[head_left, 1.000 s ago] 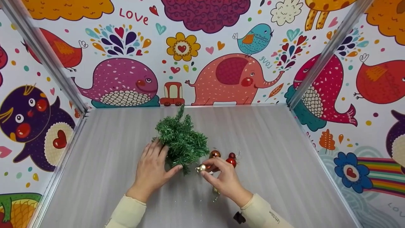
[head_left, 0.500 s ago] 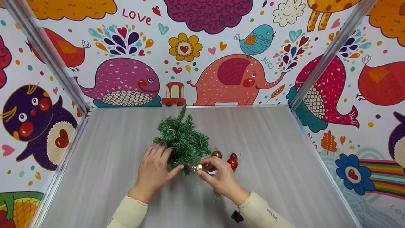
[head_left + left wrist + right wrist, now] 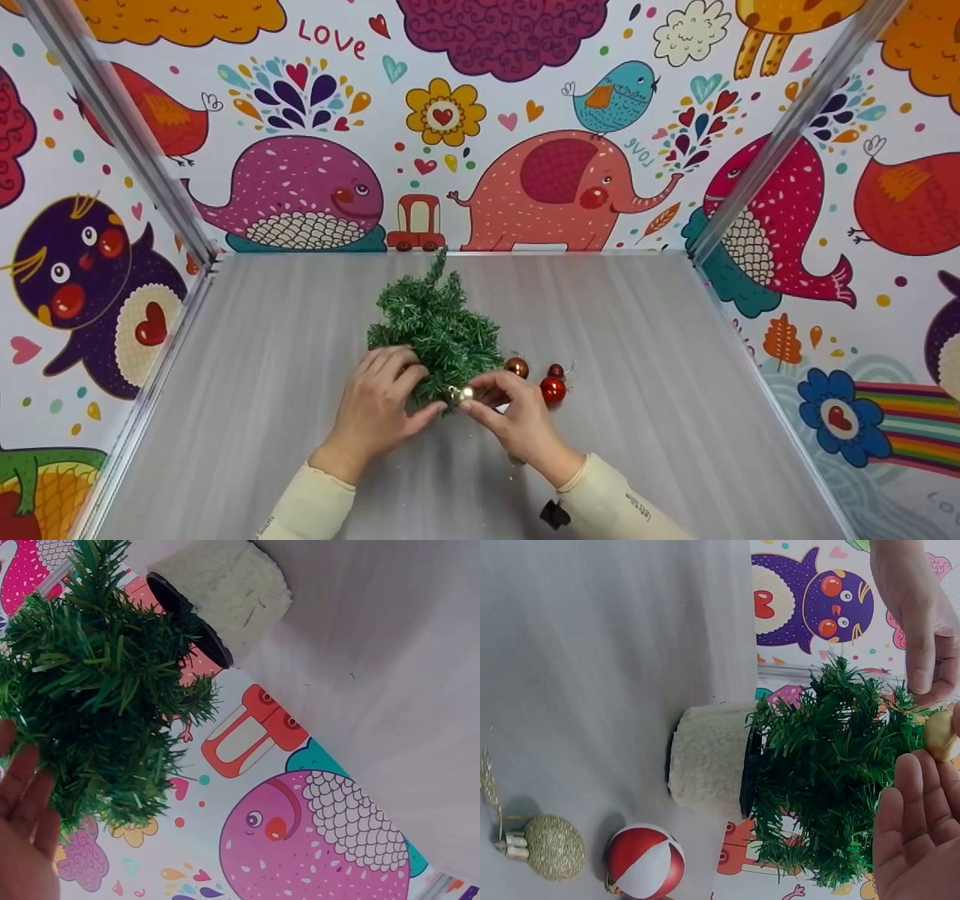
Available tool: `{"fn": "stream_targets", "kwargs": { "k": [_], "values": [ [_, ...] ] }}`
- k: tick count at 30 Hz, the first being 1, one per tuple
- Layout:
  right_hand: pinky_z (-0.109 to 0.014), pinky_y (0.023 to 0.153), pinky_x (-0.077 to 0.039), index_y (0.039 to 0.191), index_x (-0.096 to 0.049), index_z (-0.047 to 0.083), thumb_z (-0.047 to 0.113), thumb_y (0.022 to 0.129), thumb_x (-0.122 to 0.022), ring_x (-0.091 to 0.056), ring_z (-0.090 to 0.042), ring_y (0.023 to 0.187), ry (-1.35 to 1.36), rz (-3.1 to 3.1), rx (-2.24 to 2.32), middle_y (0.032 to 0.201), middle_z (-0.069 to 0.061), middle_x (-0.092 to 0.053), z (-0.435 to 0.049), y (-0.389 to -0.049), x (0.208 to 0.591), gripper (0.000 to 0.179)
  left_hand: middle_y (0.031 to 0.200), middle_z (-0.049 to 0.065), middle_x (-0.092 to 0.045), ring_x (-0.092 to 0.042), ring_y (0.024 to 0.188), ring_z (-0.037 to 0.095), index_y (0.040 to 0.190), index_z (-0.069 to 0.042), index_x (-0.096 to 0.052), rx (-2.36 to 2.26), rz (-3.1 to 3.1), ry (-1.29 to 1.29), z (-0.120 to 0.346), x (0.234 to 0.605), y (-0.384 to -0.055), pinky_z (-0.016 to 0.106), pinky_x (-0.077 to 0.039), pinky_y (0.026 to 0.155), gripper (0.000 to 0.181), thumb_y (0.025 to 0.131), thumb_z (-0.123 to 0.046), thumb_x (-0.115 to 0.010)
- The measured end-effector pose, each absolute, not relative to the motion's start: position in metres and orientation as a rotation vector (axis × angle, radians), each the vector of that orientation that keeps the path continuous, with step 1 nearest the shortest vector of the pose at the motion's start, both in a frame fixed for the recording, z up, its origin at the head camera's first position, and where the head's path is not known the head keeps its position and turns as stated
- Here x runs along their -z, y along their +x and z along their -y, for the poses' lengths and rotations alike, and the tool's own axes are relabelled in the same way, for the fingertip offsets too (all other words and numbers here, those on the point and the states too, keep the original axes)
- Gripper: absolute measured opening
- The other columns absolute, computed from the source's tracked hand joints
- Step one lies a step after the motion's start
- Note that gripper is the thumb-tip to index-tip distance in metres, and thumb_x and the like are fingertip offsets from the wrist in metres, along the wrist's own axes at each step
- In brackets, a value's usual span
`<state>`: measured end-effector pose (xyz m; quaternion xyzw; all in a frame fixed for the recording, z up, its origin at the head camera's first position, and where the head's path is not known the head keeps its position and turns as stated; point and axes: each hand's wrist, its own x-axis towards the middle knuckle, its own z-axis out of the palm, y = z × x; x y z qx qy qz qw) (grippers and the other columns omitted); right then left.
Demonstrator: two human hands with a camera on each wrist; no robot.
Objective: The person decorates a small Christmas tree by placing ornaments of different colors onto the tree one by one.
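Both hands have crept closer over the last second, and the right hand (image 3: 517, 424) has carried the small gold bauble (image 3: 460, 394) leftward until it sits right against the lower fringe of the little green tree (image 3: 439, 334). That bauble is pinched between thumb and fingertips; in the right wrist view only a sliver of it shows at the frame's edge, half behind a finger. The left hand (image 3: 379, 412) cups the near left side of the tree, fingers bent over the branches and thumb stretched toward the bauble, though how firm its grip is I cannot tell, since needles hide the fingertips.

The tree stands on the grey table (image 3: 637, 450), about mid-table and toward the back wall. From the head view its woolly cream base (image 3: 709, 761) is wholly hidden under the branches; only the wrist views show it. Just right of the tree lie a bronze bauble (image 3: 516, 367) and a red bauble (image 3: 553, 389), with a smaller red one behind it hard to make out. A glittery gold ball (image 3: 553, 847) and a red-and-white ball (image 3: 645, 862) lie near the base, blocked by the right wrist in the head view.
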<state>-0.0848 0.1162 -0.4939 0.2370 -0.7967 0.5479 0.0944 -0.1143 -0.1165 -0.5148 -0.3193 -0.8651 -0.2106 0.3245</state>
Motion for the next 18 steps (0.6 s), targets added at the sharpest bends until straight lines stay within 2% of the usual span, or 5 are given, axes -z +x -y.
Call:
{"fn": "stream_targets", "kwargs": {
  "k": [8, 18],
  "values": [
    [-0.033, 0.068, -0.058, 0.103, -0.069, 0.000, 0.009, 0.083, -0.079, -0.067, -0.019, 0.078, 0.673, 2.397, -1.692, 0.093, -0.007, -0.068, -0.114, -0.083, 0.491, 0.024, 0.092, 0.002, -0.062, -0.060, 0.092, 0.024, 0.078, -0.013, -0.072, 0.636, 2.197, -0.884, 0.109, 0.514, -0.112, 0.044, -0.046, 0.094, 0.035, 0.075, -0.046, -0.085],
    [-0.036, 0.067, -0.058, 0.103, -0.069, 0.001, 0.009, 0.084, -0.079, -0.067, -0.020, 0.078, 0.657, 2.401, -1.763, 0.092, -0.005, -0.069, -0.114, -0.083, 0.491, 0.023, 0.094, -0.002, -0.065, -0.061, 0.094, 0.021, 0.081, -0.016, -0.077, 0.681, 2.178, -0.885, 0.103, 0.514, -0.109, 0.041, -0.045, 0.094, 0.012, 0.079, -0.026, -0.084]
  ]
}}
